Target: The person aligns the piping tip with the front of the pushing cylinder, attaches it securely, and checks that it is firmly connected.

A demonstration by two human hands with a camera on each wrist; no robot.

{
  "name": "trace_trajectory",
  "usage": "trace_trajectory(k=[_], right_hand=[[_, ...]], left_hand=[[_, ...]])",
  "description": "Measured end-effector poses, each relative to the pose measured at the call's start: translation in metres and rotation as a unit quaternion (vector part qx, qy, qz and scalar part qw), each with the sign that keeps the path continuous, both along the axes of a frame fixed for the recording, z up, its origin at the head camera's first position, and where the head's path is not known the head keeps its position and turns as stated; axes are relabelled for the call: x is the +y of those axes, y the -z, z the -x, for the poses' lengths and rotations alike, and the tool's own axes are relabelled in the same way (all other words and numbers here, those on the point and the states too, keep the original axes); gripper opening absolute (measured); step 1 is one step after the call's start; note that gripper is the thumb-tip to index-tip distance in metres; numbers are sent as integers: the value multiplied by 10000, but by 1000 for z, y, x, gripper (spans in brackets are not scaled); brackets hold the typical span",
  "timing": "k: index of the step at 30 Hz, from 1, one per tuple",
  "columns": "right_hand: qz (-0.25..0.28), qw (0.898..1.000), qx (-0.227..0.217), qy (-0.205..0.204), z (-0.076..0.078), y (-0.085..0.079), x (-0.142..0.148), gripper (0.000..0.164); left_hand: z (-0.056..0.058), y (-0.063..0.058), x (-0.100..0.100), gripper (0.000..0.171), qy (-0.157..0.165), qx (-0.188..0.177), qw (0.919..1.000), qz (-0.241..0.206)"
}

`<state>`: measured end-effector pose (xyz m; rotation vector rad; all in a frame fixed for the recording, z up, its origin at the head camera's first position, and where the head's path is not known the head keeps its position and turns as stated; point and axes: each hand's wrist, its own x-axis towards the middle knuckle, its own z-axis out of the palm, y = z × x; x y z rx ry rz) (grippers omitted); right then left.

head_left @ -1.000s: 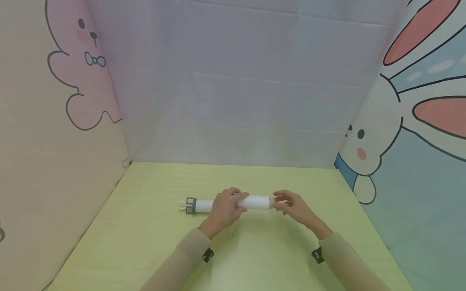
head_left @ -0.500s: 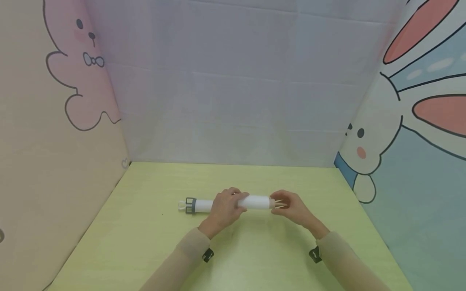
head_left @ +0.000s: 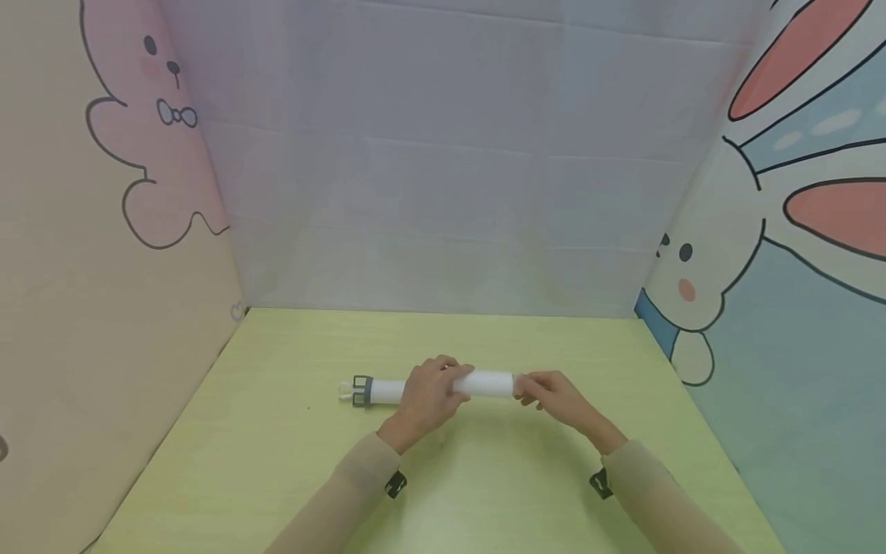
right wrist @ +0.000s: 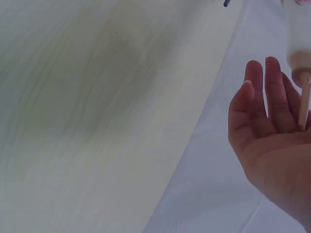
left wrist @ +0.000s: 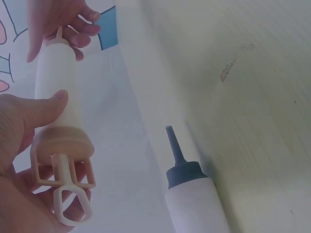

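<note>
My left hand [head_left: 425, 396] grips a large white syringe [head_left: 487, 383] round its barrel, holding it sideways above the table. In the left wrist view its beige frame [left wrist: 63, 143] and white ring handle [left wrist: 73, 204] are near the palm. My right hand [head_left: 557, 396] is at the far end, fingers curled about the beige cap. A thin beige nozzle [right wrist: 304, 102] points over the right palm; the right wrist view cuts off its thumb. Behind the left hand lies a second white syringe [head_left: 388, 391] with a grey frame; its grey cap [left wrist: 187, 174] shows in the left wrist view.
Both syringes are on or over a pale yellow-green table [head_left: 298, 477]. A plain light curtain [head_left: 443, 192] stands behind it. Side panels bear a pink bear drawing [head_left: 159, 154] and a white rabbit [head_left: 706, 285].
My right hand has moved onto the cap from beside it and turned, so its fingers cover the nozzle seen half a second ago. My left hand and both syringes have stayed nearly still.
</note>
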<state>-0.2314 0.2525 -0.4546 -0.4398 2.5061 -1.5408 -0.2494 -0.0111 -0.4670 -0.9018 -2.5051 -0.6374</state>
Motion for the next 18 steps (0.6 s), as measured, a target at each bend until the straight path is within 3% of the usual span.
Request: trace_trajectory(k=[6, 11, 18], right_hand=[[64, 9988, 258, 419, 3, 11, 4, 39], [332, 9963, 760, 205, 3, 16, 5, 57], [588, 9928, 1039, -70, 5, 19, 3, 42]], left_hand=[[0, 0, -2, 45, -40, -17, 10000, 54], [1, 1, -1, 45, -53, 8, 9999, 124], [2, 2, -1, 45, -16, 106, 9999, 118]])
